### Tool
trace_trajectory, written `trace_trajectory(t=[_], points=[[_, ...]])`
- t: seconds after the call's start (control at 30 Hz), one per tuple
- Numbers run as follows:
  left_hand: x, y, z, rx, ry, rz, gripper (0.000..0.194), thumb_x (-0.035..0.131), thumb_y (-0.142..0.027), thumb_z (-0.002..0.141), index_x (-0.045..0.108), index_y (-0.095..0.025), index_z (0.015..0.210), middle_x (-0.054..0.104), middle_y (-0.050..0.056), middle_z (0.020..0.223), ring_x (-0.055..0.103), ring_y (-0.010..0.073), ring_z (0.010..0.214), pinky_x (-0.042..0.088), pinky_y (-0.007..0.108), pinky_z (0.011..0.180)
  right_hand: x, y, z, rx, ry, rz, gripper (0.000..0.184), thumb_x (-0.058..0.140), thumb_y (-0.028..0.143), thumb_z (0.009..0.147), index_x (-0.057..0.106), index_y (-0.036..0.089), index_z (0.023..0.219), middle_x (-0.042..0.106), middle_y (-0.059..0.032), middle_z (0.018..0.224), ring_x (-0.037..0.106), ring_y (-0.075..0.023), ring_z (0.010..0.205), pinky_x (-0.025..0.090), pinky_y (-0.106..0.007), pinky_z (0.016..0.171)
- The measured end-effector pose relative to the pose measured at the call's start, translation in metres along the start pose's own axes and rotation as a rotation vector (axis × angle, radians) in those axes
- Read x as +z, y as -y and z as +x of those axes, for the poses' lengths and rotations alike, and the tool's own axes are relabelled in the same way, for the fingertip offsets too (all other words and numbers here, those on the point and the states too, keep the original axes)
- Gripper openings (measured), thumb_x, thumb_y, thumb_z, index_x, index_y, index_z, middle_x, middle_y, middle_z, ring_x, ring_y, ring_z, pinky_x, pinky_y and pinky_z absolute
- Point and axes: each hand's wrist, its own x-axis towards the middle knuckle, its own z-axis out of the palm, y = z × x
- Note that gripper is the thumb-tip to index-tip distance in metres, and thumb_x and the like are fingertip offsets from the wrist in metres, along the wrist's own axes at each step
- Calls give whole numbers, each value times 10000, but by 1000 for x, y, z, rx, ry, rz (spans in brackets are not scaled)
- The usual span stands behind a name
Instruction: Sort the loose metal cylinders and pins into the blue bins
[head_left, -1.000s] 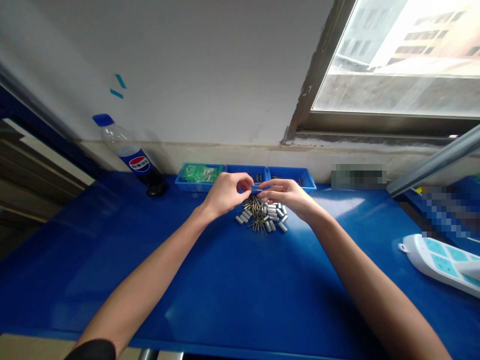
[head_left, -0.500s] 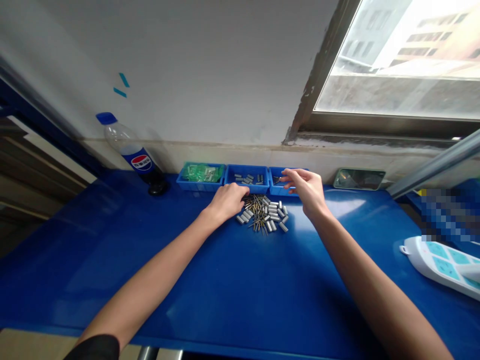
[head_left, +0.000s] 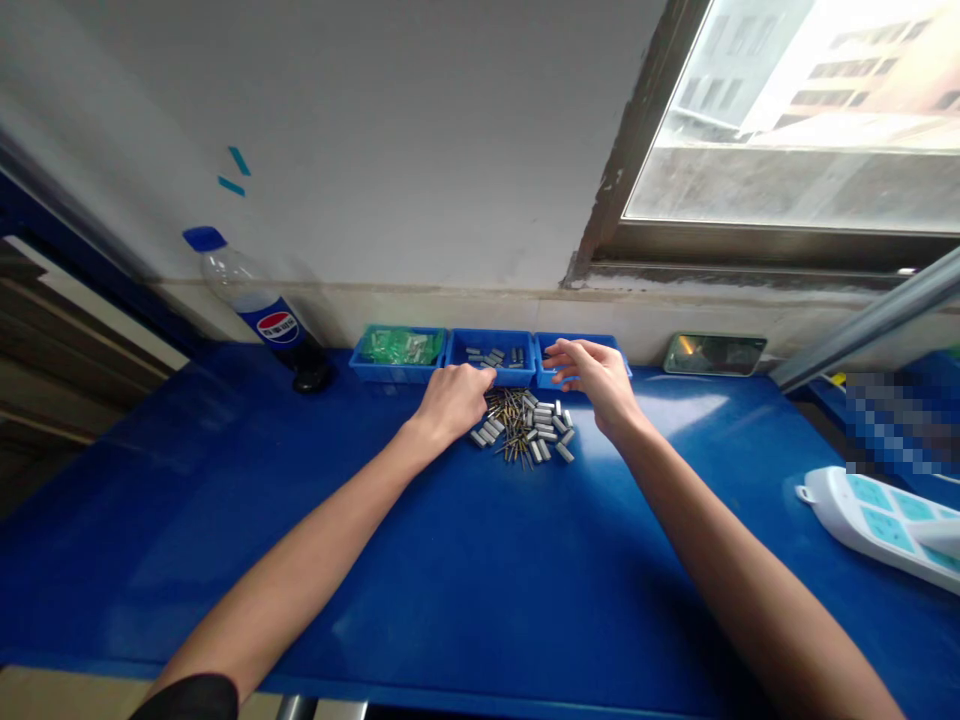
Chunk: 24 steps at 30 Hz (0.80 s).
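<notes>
My left hand (head_left: 454, 402) is closed at the left edge of a pile, fingers curled down; what they may hold is hidden. Beside it lie thin dark-and-gold pointed metal bits (head_left: 513, 418), mixed with short silver metal blocks (head_left: 545, 434). Over the right blue bin (head_left: 619, 352) hovers my right hand (head_left: 596, 380), its fingers apart and no object visible in them. That hand covers much of the bin's inside. In the middle blue bin (head_left: 459, 374) are several small silver blocks (head_left: 492, 357).
A left blue bin (head_left: 390, 374) holds a green plastic bag (head_left: 403, 346). Farther left stands a cola bottle (head_left: 277, 322). Against the wall leans a phone (head_left: 715, 355). A white power strip (head_left: 877, 515) lies at the right on the blue table (head_left: 465, 590).
My right hand has shifted slightly over the right bin. Thin dark bits seen by its fingertips no longer show there. My left hand stays at the pile; the view has turned a little.
</notes>
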Motion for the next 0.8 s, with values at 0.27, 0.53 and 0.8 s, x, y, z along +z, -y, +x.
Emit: trace_trajectory(t=[0.27,0.53,0.8], points=[[-9,4,2,214,-208,-474,211,632,-40,768,676,-178,922,718,27,843,674,165,753,535,272,731,5,-2,-2,30,152,-44,344,697,492,853,763,155,879,783,-99,836,640,-131,628,460,-240,553],[-5,5,4,263,-287,-636,233,666,-39,851,654,-169,1044,731,49,988,720,151,835,608,265,786,5,-3,-3,92,280,-76,276,716,409,866,788,159,958,800,-96,901,668,-129,680,481,-234,591],[-9,2,0,253,-273,-488,234,711,-48,850,655,-163,1046,726,61,992,726,163,840,599,258,778,5,-8,-6,83,404,9,286,865,362,728,818,175,940,800,-79,841,689,-159,708,564,-299,696]])
